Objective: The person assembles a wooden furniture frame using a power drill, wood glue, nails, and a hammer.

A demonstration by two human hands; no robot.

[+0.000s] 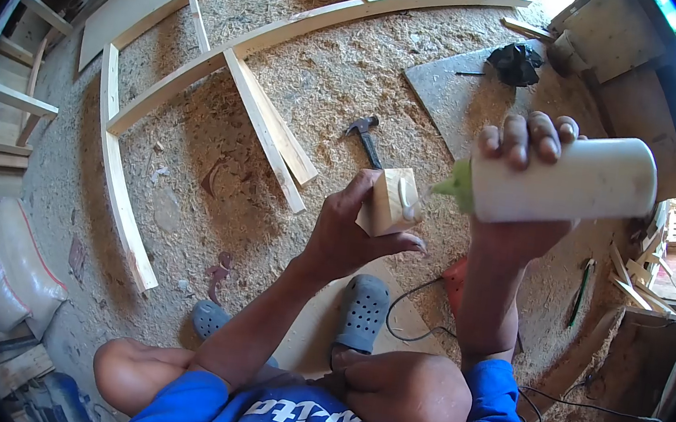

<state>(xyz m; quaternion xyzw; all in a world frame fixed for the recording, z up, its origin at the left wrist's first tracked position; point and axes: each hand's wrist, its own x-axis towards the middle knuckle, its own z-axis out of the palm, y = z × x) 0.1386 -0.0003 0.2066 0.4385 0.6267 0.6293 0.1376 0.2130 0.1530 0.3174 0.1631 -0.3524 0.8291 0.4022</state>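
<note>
My left hand (348, 233) is wrapped round a short wooden block (387, 208), its end face turned up and to the right. A curved line of white glue (406, 198) lies on that face. In my right hand (528, 149) is a large white squeeze bottle (571, 181), tipped on its side. The bottle's green nozzle (456, 187) points left at the block, a short gap away from it. Just behind the block, a hammer (365, 137) lies on the shavings, its handle end close to my left hand.
A wooden frame (279, 29) lies across the sawdust-covered floor ahead. A board (453, 82) with a black plastic bag (515, 63) is at the upper right. Sacks (15, 262) stand at the left. A wooden box (646, 363) and cables (583, 403) are at the lower right.
</note>
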